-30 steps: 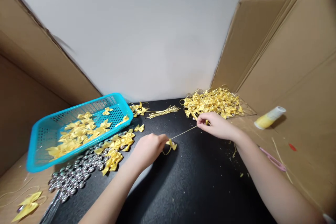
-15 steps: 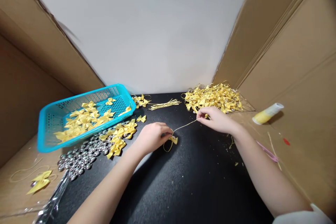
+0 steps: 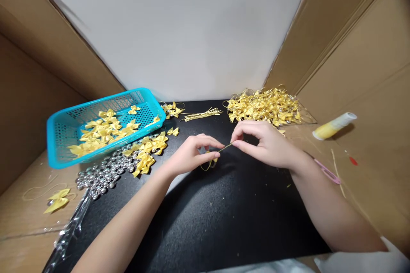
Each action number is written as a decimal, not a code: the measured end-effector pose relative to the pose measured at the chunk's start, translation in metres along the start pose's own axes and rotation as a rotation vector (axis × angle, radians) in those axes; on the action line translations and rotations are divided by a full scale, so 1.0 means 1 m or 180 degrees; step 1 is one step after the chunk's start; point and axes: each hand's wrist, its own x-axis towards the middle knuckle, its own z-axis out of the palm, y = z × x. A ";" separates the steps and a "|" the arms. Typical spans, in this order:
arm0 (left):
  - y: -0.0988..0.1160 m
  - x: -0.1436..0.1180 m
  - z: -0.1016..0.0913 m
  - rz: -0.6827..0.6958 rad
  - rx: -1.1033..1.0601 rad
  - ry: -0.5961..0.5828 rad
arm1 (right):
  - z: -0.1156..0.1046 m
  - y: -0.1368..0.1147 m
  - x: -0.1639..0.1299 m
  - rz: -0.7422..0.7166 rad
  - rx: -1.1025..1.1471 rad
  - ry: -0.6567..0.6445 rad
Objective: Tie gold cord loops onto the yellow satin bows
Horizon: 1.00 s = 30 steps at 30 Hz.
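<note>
Over the middle of the black tabletop, my left hand pinches a thin gold cord beside a small yellow ribbon bow. The bow hangs just under my left fingers, which partly hide it, and a loop of the cord curves below. My right hand has thumb and forefinger closed on the other end of the cord. Only a short stretch of cord runs between the two hands, slanting up to the right.
Yellow bows lie in a blue basket at left. Beside it are silver bells and loose bows. Cut gold cords lie behind my hands. A pile of corded bows, a yellow thread spool and a pink tool are at right.
My hands have come closer together, so the cord between them is shorter. My right hand has moved left, and my left fingers now reach further along the cord. The camera view has tilted slightly.
</note>
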 end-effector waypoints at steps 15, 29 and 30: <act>0.006 0.000 -0.004 -0.0049 -0.0014 -0.0044 | 0.023 0.002 0.009 0.0033 0.0155 0.0009; -0.014 0.002 -0.004 -0.0687 0.0288 -0.0327 | 0.024 0.027 0.017 0.0436 0.0121 0.0685; -0.015 0.002 -0.004 -0.0712 0.0331 -0.0337 | 0.021 0.031 0.016 0.0485 0.0083 0.0656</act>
